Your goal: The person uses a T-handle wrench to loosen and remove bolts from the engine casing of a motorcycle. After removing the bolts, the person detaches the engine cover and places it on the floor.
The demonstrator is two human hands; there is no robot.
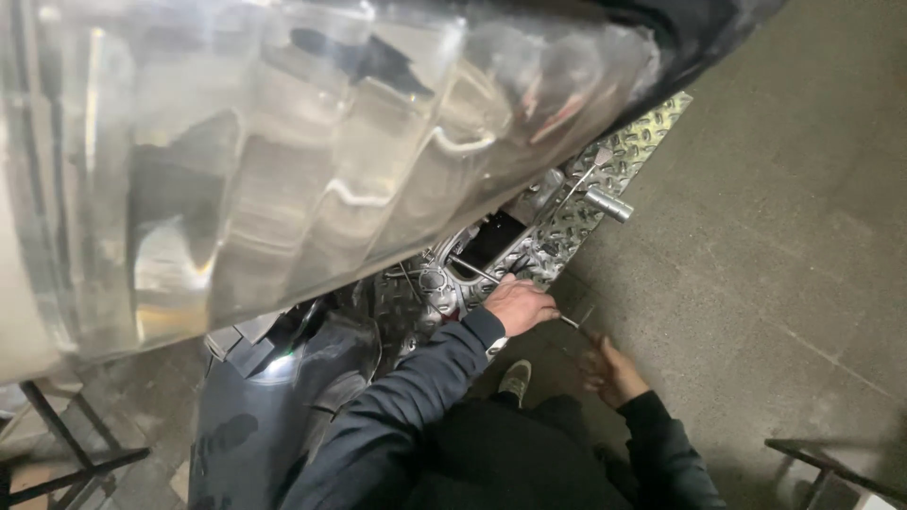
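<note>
Mid-job: left hand [519,304] pressed on engine casing [444,283], right hand [609,370] gripping thin metal tool [574,322] — casing still fitted.

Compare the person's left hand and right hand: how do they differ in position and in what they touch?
The left hand reaches up onto the metal engine parts; the right hand hangs lower, over the concrete floor. The left rests on metal; the right holds a thin tool. Both wear dark sleeves.
</note>
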